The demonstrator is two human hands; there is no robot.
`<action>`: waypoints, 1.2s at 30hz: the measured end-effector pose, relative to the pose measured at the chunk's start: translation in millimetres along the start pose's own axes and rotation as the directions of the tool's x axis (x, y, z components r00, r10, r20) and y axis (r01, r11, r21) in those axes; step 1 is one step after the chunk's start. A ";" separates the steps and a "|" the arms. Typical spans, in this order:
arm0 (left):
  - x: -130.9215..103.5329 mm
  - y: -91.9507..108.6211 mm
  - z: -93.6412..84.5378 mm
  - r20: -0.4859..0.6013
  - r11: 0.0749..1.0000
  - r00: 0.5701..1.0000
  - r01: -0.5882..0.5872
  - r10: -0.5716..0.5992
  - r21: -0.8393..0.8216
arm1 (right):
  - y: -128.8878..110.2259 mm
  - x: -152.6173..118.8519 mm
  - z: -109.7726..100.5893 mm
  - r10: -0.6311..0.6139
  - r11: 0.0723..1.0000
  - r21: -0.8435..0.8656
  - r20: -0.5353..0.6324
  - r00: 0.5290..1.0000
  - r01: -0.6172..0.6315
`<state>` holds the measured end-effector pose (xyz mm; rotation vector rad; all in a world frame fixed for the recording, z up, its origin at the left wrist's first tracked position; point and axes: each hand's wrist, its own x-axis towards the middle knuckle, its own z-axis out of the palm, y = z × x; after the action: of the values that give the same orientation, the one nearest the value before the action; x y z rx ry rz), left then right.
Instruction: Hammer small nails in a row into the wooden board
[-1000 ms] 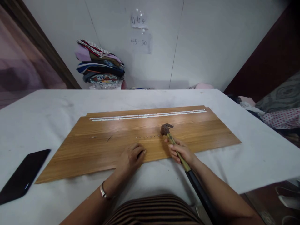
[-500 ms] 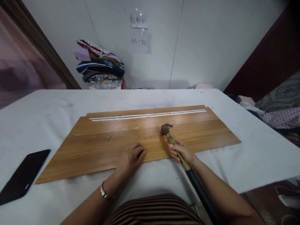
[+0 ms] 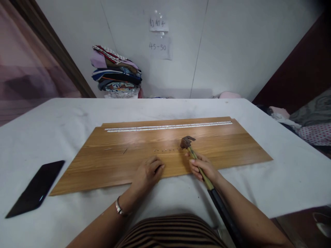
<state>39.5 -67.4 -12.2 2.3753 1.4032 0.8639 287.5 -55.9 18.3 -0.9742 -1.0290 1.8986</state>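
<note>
A wooden board (image 3: pixel 103 168) lies flat, a row of small nails (image 3: pixel 166 150) standing near its middle. My right hand (image 3: pixel 203 167) grips a claw hammer (image 3: pixel 204 175) by its yellow-green handle, ahead of the black grip. The rusty hammer head is over the board, just right of the nail row. My left hand (image 3: pixel 148 170) rests at the board's near edge with its fingers curled in; what they hold, if anything, is hidden. Two loose nails lie on the board's left part, one slanted nail (image 3: pixel 125 151) and one nearly level nail (image 3: pixel 108 149).
Two white marked strips (image 3: pixel 168 127) run along the board's far side. A black phone-like slab (image 3: pixel 36 189) lies on the white-covered table (image 3: pixel 77 113) at the left. Folded clothes (image 3: pixel 116 72) are stacked by the wall, below and left of paper notes (image 3: pixel 159 47).
The view has turned slightly left, so the scene sits farther right in the picture. Both hands and the hammer hold nearly the same places over the board.
</note>
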 end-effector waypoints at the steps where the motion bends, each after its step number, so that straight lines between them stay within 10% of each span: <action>1: 0.0 0.1 -0.1 -0.005 1.000 1.000 -0.002 0.002 0.001 | 0.1 -0.1 0.0 -0.004 1.000 0.001 0.000 1.000 0.004; 36: -0.6 -1.6 0.4 -0.008 1.000 1.000 0.000 0.000 -0.017 | -0.4 0.5 1.7 0.016 1.000 -0.019 -0.012 1.000 -0.016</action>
<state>38.4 -67.0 -13.5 2.3621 1.3937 0.8831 285.9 -55.8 19.2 -1.0062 -1.0364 1.8972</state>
